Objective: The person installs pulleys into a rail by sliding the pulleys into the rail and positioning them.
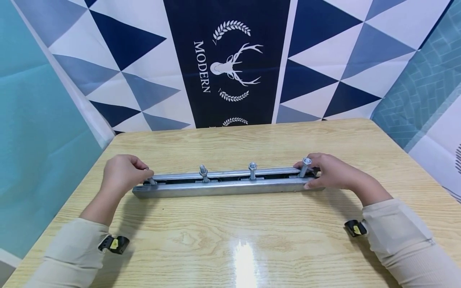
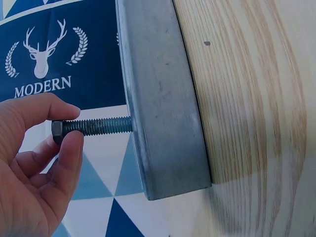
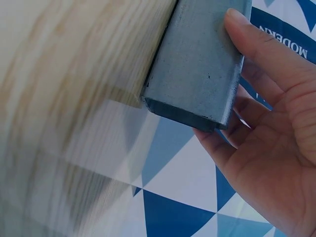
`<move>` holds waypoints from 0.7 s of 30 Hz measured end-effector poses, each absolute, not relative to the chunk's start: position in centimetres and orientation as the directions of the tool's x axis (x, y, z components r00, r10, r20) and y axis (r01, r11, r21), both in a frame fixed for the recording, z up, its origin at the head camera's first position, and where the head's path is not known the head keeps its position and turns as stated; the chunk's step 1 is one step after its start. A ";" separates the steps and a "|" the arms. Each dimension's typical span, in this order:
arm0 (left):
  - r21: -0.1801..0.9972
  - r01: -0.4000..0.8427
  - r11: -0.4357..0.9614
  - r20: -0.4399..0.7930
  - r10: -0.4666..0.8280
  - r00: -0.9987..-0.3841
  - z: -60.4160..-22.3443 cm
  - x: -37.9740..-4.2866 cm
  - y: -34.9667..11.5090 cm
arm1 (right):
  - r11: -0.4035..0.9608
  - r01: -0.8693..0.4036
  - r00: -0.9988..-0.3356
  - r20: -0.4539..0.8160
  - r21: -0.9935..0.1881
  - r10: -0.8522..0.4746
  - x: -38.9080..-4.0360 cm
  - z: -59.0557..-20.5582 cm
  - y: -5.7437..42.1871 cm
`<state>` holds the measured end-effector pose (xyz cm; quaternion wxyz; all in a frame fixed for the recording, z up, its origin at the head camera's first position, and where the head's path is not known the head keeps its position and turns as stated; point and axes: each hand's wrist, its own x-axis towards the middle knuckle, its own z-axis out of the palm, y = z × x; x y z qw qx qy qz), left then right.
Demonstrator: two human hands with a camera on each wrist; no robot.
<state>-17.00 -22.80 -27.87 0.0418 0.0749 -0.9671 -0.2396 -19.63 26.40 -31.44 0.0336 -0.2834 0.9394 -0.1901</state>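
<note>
A long grey metal strut channel (image 1: 223, 189) lies crosswise on the table, its slotted side facing up. Several hex bolts stand in the slot, among them a tilted one (image 1: 203, 174) left of centre, an upright one (image 1: 253, 172) right of centre and a leaning one (image 1: 305, 168) near the right end. At the left end, my left hand (image 1: 124, 174) pinches the head of a threaded hex bolt (image 2: 101, 126) between thumb and fingers; its shank enters the slot. My right hand (image 1: 335, 172) grips the channel's right end, thumb (image 3: 247, 29) on the near side wall, fingers around the far side.
The wood-grain table (image 1: 201, 236) extends in front of and behind the channel. A patterned cloth (image 1: 144, 60) with a deer print hangs behind its back edge. Black wrist cameras (image 1: 114, 244) are strapped on both sleeves.
</note>
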 end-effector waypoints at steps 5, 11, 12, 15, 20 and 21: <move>0.468 -0.118 0.876 0.050 -0.160 -0.986 -27.9 -16.9 -22.5 | 0.767 -0.522 -0.836 0.045 -0.373 -0.547 -19.7 -31.6 26.4; 0.465 -0.119 0.877 0.056 -0.163 -0.985 -28.1 -17.0 -22.4 | 0.769 -0.526 -0.834 0.043 -0.363 -0.550 -19.7 -31.7 26.5; 0.465 -0.120 0.877 0.058 -0.166 -0.984 -28.1 -17.1 -22.4 | 0.769 -0.526 -0.834 0.044 -0.363 -0.550 -19.7 -31.6 26.5; 0.467 -0.119 0.876 0.065 -0.168 -0.984 -28.1 -17.1 -22.3 | 0.770 -0.527 -0.834 0.044 -0.361 -0.550 -19.7 -31.6 26.5; 0.468 -0.116 0.876 0.071 -0.168 -0.983 -28.1 -17.1 -22.2 | 0.769 -0.530 -0.832 0.045 -0.356 -0.553 -19.7 -31.5 26.5; 0.469 -0.115 0.875 0.072 -0.168 -0.983 -28.1 -17.1 -22.2 | 0.770 -0.530 -0.832 0.045 -0.355 -0.553 -19.7 -31.5 26.5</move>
